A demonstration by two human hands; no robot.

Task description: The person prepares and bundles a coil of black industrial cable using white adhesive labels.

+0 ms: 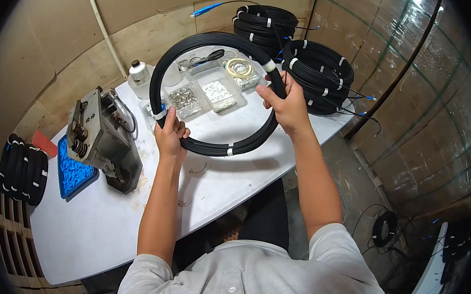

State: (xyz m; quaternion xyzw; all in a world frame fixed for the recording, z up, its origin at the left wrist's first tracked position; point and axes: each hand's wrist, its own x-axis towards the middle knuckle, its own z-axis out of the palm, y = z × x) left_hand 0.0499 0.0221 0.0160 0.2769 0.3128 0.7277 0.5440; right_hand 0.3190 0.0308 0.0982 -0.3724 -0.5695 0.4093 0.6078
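A large coil of black cable (211,149), bound with white ties, is held up above the white table. My left hand (171,133) is closed round the coil's lower left part, beside a white tie and a small blue piece. On the upper right part of the coil, my right hand (287,102) grips it just below a pale tie. A loose cable end with a blue connector (206,9) sticks out above the coil. Seen through the ring are plastic boxes, one with metal parts (184,100) and one with small white pieces (217,93).
Stacked black coils stand at the back (264,25) and right (318,76) of the white table (90,229). A metal press (103,136) is at left, beside a tray of blue pieces (73,170). More coils (22,171) lie far left. A bottle (138,73) stands behind.
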